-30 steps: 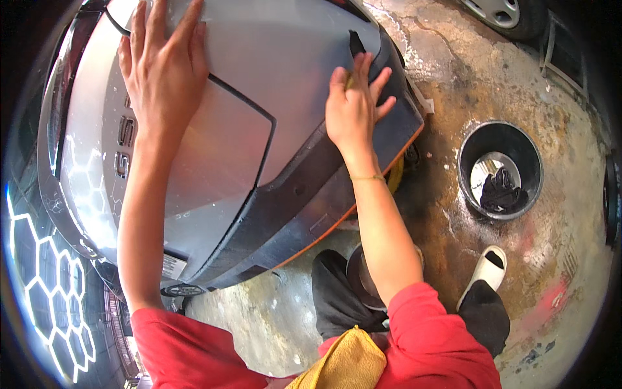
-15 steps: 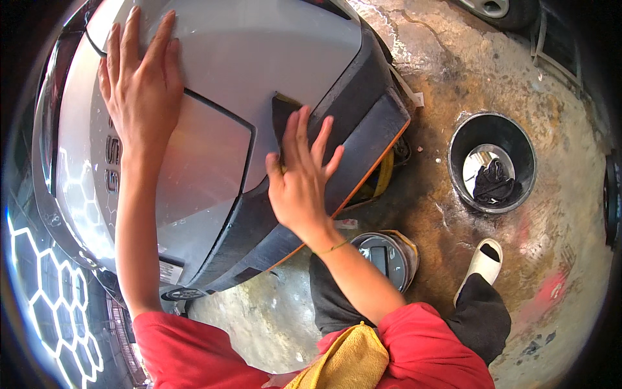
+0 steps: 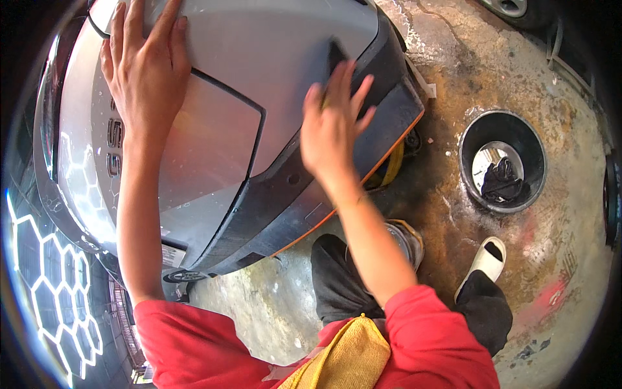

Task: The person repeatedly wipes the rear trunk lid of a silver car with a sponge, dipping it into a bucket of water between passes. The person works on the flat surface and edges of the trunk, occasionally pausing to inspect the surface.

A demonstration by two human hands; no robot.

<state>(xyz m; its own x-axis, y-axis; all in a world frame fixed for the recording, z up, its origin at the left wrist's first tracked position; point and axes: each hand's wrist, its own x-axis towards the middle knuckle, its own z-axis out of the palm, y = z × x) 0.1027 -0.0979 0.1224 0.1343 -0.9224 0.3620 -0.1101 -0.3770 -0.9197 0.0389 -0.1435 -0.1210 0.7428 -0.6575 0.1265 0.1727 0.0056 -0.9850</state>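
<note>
My left hand point(image 3: 148, 84) lies flat with its fingers stretched out on the car's silver rear body panel point(image 3: 253, 45), above raised lettering. My right hand point(image 3: 332, 136), blurred by motion, is at the panel's right side near the dark bumper point(image 3: 275, 194). Under its fingers it holds a dark, thin sheet that looks like sandpaper point(image 3: 334, 54) against the bodywork. A corner of the sheet sticks out past the fingertips; the rest is hidden beneath the hand. Something yellowish shows beside the thumb, too blurred to name.
A black bucket point(image 3: 465, 152) with a dark cloth point(image 3: 500, 181) inside stands on the wet, stained floor point(image 3: 447, 227) to the right. Another container point(image 3: 414, 243) is partly behind my right forearm. A yellow cloth point(image 3: 346, 353) hangs at my chest. A wheel point(image 3: 508, 6) is at the far right.
My right hand has moved up and to the right over the bodywork with the dark sheet. My left hand stays flat on the panel; the whole view has shifted slightly.
</note>
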